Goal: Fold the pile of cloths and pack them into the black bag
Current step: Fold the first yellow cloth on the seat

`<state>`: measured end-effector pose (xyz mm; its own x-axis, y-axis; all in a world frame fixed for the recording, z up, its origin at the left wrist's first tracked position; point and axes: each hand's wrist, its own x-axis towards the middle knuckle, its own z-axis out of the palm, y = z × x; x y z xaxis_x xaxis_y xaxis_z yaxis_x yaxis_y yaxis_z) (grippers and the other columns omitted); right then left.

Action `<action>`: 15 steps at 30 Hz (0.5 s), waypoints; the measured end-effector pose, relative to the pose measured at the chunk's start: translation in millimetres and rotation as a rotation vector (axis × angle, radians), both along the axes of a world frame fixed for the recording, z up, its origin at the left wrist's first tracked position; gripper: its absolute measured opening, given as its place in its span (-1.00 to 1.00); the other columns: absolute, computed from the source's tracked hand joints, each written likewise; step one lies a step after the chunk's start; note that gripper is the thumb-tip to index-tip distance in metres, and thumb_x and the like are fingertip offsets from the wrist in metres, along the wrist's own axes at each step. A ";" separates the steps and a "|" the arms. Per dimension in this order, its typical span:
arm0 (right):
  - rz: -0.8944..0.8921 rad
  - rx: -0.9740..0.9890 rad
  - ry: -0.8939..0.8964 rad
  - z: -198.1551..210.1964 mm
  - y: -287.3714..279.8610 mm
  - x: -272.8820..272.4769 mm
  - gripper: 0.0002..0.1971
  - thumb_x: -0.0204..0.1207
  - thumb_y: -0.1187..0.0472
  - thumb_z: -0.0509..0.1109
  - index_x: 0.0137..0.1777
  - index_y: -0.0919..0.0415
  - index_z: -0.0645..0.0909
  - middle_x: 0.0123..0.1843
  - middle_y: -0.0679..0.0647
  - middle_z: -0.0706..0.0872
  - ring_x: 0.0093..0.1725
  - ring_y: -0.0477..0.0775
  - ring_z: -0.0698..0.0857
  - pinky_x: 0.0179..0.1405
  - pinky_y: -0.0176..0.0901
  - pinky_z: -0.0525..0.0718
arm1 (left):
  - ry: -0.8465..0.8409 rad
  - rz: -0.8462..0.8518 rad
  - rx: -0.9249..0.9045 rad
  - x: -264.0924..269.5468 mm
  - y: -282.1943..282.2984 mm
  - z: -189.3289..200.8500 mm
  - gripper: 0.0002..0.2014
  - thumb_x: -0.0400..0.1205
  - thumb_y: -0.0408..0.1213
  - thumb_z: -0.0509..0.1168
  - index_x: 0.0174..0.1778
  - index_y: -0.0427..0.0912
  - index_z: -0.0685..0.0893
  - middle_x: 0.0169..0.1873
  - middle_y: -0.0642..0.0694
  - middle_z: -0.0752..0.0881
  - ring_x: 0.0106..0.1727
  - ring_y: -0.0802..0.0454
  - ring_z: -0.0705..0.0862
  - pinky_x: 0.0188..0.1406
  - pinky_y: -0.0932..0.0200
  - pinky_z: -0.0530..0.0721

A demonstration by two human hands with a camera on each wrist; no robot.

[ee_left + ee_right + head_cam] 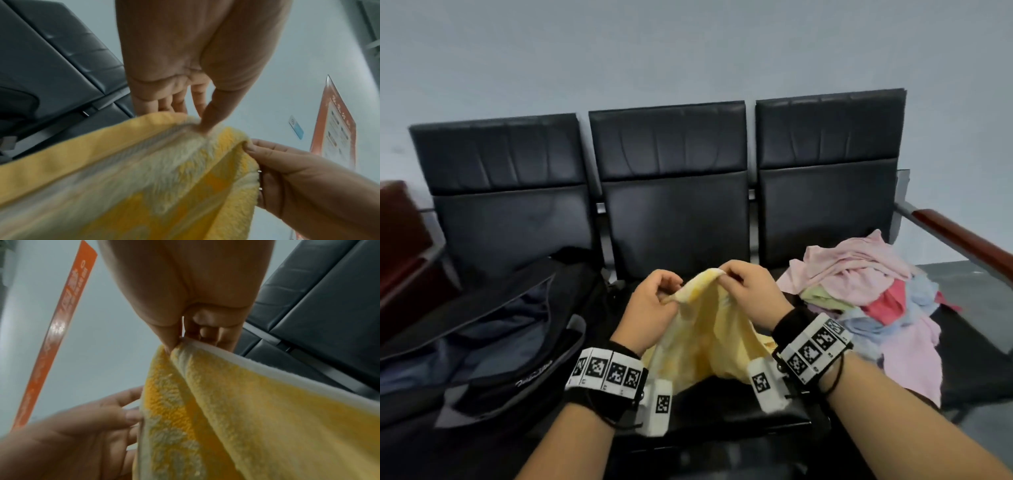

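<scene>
A yellow and white towel (705,329) hangs above the middle seat, held up by both hands. My left hand (654,301) pinches its upper edge on the left, thumb pressed into the fabric (203,128). My right hand (746,291) pinches the top edge close beside it, thumb and fingers closed on the hem (174,345). The towel (236,410) droops between my wrists. The black bag (493,335) lies open on the left seat. A pile of pink, blue, red and green cloths (873,298) sits on the right seat.
A row of black padded seats (674,219) stands against a pale wall. A wood-topped armrest (962,236) bounds the right end. A dark red-brown piece of furniture (397,233) is at the far left. An orange notice (337,129) hangs on the wall.
</scene>
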<state>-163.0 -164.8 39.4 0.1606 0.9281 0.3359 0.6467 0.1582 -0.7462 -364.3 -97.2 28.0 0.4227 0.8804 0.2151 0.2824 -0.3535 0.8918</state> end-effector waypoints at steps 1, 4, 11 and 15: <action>0.037 -0.001 0.010 -1.0 0.9 -9.8 -0.88 0.66 0.17 0.35 -0.07 0.06 0.70 -0.23 -0.16 0.72 -0.17 -0.25 0.65 -0.21 -0.49 0.49 | -0.015 -0.015 -0.058 -7.4 -2.2 -1.8 -0.63 0.51 -0.48 0.43 0.11 0.06 0.67 0.03 0.00 0.75 -0.22 0.18 0.65 -0.06 0.22 0.69; 0.143 -0.014 0.004 -9.0 3.8 -32.2 -0.88 0.66 0.22 0.35 -0.03 0.07 0.72 -0.17 -0.13 0.75 -0.11 -0.22 0.68 -0.16 -0.50 0.51 | -0.063 -0.090 -0.159 -16.4 -9.4 -6.5 -0.52 0.56 -0.36 0.50 0.38 0.03 0.58 0.15 -0.02 0.75 0.03 0.14 0.77 0.11 0.22 0.71; 0.236 0.018 -0.002 -18.6 1.3 -43.7 -0.90 0.63 0.19 0.38 -0.02 0.02 0.73 -0.15 -0.14 0.77 -0.07 -0.23 0.70 -0.11 -0.49 0.55 | 0.047 0.026 0.077 -26.0 -21.5 -3.3 -0.93 0.57 -0.29 0.52 -0.13 -0.03 0.78 -0.22 0.00 0.80 -0.21 0.25 0.69 -0.17 0.28 0.65; 0.255 -0.023 -0.087 -33.6 0.2 -44.2 -0.91 0.63 0.17 0.37 -0.08 0.04 0.69 -0.18 -0.11 0.74 -0.12 -0.16 0.69 -0.09 -0.22 0.64 | 0.034 0.153 0.207 -35.2 -17.3 9.4 -0.85 0.56 -0.30 0.50 -0.28 -0.04 0.70 -0.31 0.02 0.76 -0.25 0.24 0.69 -0.23 0.30 0.61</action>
<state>-207.3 -164.6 5.8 -0.1080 0.9422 0.3171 0.6497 0.3083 -0.6948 -399.5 -114.5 37.3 0.2978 0.8733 0.3856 0.3755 -0.4785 0.7937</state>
